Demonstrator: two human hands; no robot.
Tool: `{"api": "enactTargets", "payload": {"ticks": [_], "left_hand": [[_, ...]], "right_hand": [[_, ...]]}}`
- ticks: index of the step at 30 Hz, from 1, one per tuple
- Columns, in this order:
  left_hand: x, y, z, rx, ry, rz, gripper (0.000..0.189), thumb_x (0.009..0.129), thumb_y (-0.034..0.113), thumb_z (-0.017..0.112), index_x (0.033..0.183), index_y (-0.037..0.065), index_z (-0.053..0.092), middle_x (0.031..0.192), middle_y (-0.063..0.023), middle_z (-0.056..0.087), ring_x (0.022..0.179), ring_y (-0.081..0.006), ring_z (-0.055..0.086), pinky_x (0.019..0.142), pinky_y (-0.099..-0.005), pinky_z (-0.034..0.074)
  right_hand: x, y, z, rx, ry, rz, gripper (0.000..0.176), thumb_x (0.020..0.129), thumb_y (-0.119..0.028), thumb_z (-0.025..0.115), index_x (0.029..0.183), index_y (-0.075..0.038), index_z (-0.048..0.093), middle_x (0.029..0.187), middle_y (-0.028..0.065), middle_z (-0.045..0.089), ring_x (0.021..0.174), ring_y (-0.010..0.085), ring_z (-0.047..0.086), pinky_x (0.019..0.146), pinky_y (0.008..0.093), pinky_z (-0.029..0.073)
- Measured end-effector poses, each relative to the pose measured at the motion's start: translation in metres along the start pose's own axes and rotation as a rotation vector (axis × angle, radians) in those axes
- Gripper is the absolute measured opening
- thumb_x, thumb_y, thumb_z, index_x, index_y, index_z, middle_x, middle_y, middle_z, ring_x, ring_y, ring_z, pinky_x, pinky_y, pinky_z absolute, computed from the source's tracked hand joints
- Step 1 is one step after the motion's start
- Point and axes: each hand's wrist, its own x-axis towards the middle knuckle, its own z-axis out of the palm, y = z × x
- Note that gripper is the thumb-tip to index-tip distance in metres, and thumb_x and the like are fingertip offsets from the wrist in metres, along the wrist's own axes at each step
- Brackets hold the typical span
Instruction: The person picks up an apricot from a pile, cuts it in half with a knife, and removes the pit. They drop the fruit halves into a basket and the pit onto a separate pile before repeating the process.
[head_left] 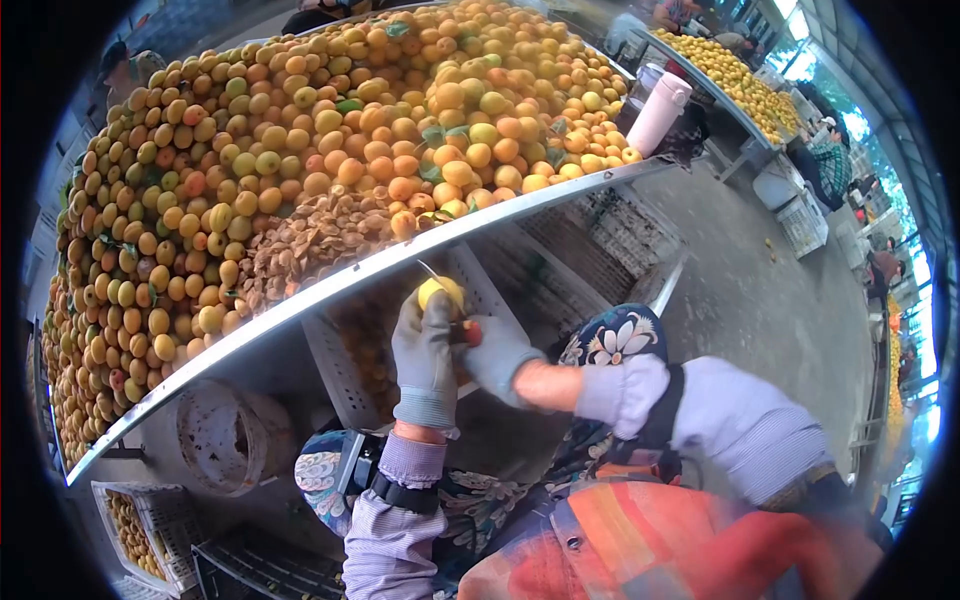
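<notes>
One metal table rim (352,268) separates the gloved fingers (410,312) from piled apricots (380,125) and one pit heap (315,240). Left hand (424,350) grips one yellow apricot (442,293); right hand (500,355), one red-handled knife (471,333).

Held fruit (441,293) before table (355,268), fruit heap (300,120) on it, pits (312,237) at heap's front, bucket (268,437) lower left

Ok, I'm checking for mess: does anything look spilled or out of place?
Yes: a small yellowish thing, perhaps a dropped fruit, lies alone on the open floor, to the right of the pink bottle in the picture. Nothing else clearly looks spilled.
</notes>
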Motion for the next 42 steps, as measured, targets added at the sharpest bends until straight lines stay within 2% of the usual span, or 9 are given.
{"api": "enactTargets", "payload": {"ticks": [4, 13, 19, 26, 28, 31, 36, 39, 42], "left_hand": [[0.003, -0.009, -0.012, 0.033, 0.02, 0.027, 0.045, 0.097, 0.034, 0.053, 0.126, 0.0, 0.049, 0.105, -0.0082, 0.06, 0.088, -0.0108, 0.057, 0.078, -0.0232, 0.049], [-0.004, 0.011, 0.004, 0.148, 0.02, 0.12, 0.037, 0.096, 0.029, 0.049, 0.122, 0.002, 0.053, 0.098, -0.006, 0.059, 0.078, -0.0123, 0.056, 0.069, -0.0262, 0.046], [0.004, -0.004, -0.009, 0.122, 0.087, 0.048, 0.039, 0.097, 0.035, 0.051, 0.115, 0.001, 0.055, 0.096, -0.0055, 0.06, 0.075, -0.0107, 0.054, 0.068, -0.0253, 0.045], [0.004, 0.0, 0.0, 0.051, 0.131, 0.095, 0.028, 0.091, 0.026, 0.065, 0.102, 0.001, 0.058, 0.084, -0.0028, 0.062, 0.068, -0.007, 0.056, 0.063, -0.0206, 0.047], [0.0, 0.005, -0.001, 0.091, 0.125, 0.072, 0.03, 0.091, 0.029, 0.062, 0.103, 0.002, 0.058, 0.086, -0.0038, 0.061, 0.07, -0.0091, 0.055, 0.064, -0.0233, 0.046], [-0.001, 0.012, -0.002, 0.117, 0.085, 0.02, 0.034, 0.091, 0.033, 0.06, 0.103, 0.002, 0.058, 0.087, -0.0051, 0.06, 0.072, -0.0113, 0.055, 0.065, -0.0261, 0.046], [-0.002, 0.015, -0.004, 0.116, 0.02, -0.008, 0.036, 0.09, 0.033, 0.06, 0.106, 0.001, 0.057, 0.088, -0.0056, 0.061, 0.072, -0.0112, 0.056, 0.064, -0.0263, 0.046], [-0.002, 0.015, -0.005, 0.103, -0.015, -0.015, 0.039, 0.091, 0.034, 0.06, 0.111, 0.001, 0.056, 0.089, -0.0056, 0.061, 0.072, -0.011, 0.056, 0.065, -0.0261, 0.047], [0.001, 0.006, -0.003, 0.077, 0.012, 0.024, 0.033, 0.089, 0.027, 0.067, 0.106, 0.0, 0.057, 0.086, -0.0039, 0.063, 0.073, -0.0079, 0.059, 0.066, -0.0217, 0.049]], "right_hand": [[-0.005, -0.012, 0.014, -0.075, 0.005, -0.006, 0.018, 0.082, -0.015, 0.062, 0.09, 0.0, 0.063, 0.081, 0.011, 0.066, 0.076, 0.0201, 0.063, 0.069, 0.0334, 0.05], [-0.011, -0.033, -0.009, -0.269, -0.085, -0.071, 0.012, 0.084, -0.009, 0.06, 0.092, -0.001, 0.063, 0.082, 0.0056, 0.065, 0.076, 0.0124, 0.059, 0.067, 0.0289, 0.049], [-0.016, -0.028, 0.019, 0.242, -0.01, 0.071, 0.016, 0.085, -0.011, 0.059, 0.097, -0.001, 0.062, 0.081, 0.0082, 0.066, 0.076, 0.0164, 0.063, 0.066, 0.031, 0.051], [0.002, -0.005, 0.015, 0.08, -0.082, -0.056, 0.012, 0.087, -0.013, 0.055, 0.088, -0.002, 0.061, 0.073, 0.0061, 0.061, 0.062, 0.0151, 0.057, 0.054, 0.0315, 0.048], [-0.018, -0.04, 0.0, 0.269, -0.333, 0.296, 0.01, 0.086, -0.015, 0.054, 0.079, -0.007, 0.055, 0.064, 0.001, 0.051, 0.048, 0.0113, 0.045, 0.042, 0.0292, 0.04], [-0.023, -0.061, -0.028, 0.12, -0.676, 0.268, 0.012, 0.085, -0.018, 0.055, 0.076, -0.012, 0.05, 0.059, -0.0034, 0.043, 0.041, 0.007, 0.035, 0.037, 0.0237, 0.03], [-0.027, -0.058, -0.035, 0.471, -0.661, 0.497, 0.012, 0.086, -0.021, 0.056, 0.078, -0.014, 0.05, 0.058, -0.0061, 0.042, 0.042, 0.0035, 0.035, 0.036, 0.0183, 0.027], [-0.028, -0.067, -0.036, 0.368, -0.726, 0.411, 0.013, 0.087, -0.02, 0.057, 0.077, -0.014, 0.051, 0.059, -0.0059, 0.043, 0.041, 0.003, 0.034, 0.035, 0.0196, 0.026], [-0.023, -0.06, -0.025, 0.132, -0.499, 0.345, 0.008, 0.086, -0.015, 0.059, 0.079, -0.011, 0.056, 0.064, -0.0033, 0.051, 0.047, 0.0066, 0.043, 0.04, 0.0231, 0.034]]}}
